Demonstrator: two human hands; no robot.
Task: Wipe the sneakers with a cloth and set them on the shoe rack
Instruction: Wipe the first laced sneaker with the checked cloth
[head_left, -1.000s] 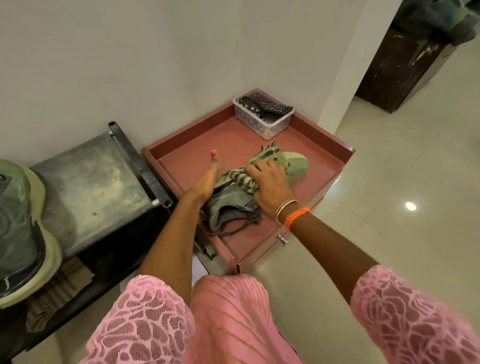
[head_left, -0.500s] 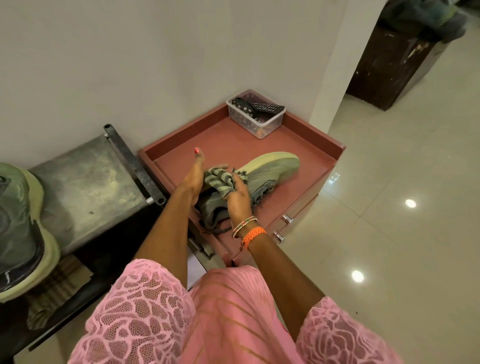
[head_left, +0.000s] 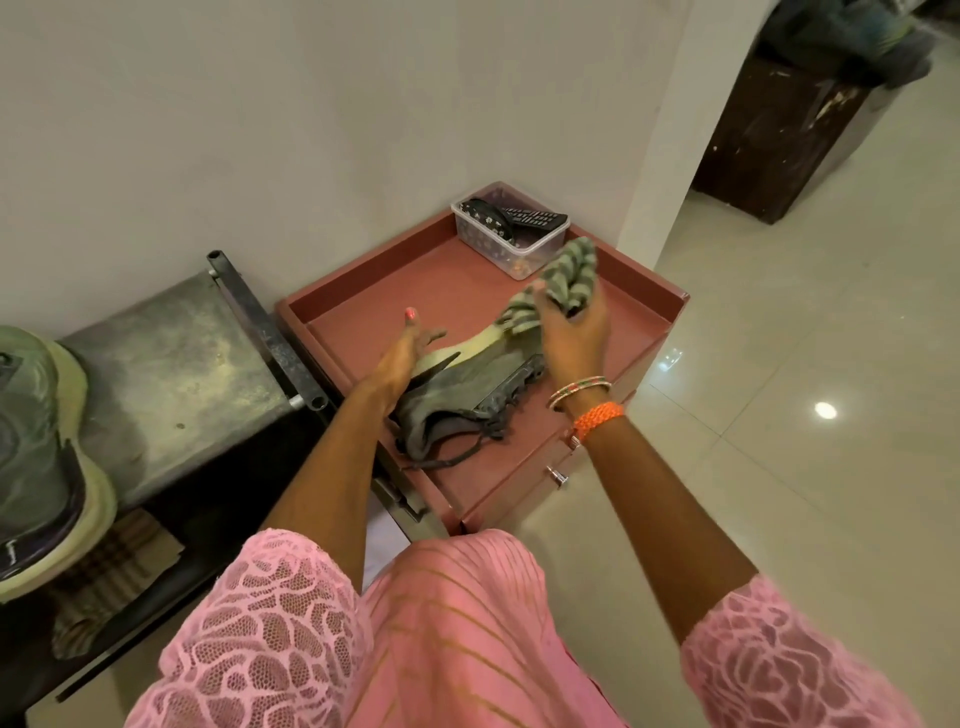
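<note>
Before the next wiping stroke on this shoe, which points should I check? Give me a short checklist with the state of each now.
1. Grey-green sneaker lies on its side on the red-brown cabinet top: ok.
2. Left hand steadies the sole: ok.
3. Right hand grips the striped green cloth: ok.
4. Cloth touches the toe: cannot tell.
5. Clear plastic box stays apart from the cloth: not ok, very close.
6. Other sneaker on the dark metal rack: ok.

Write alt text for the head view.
A person's left hand steadies a grey-green sneaker lying on its side on a red cabinet top, while the right hand holds a striped cloth at its toe. Another sneaker sits on a metal rack, far left.
</note>
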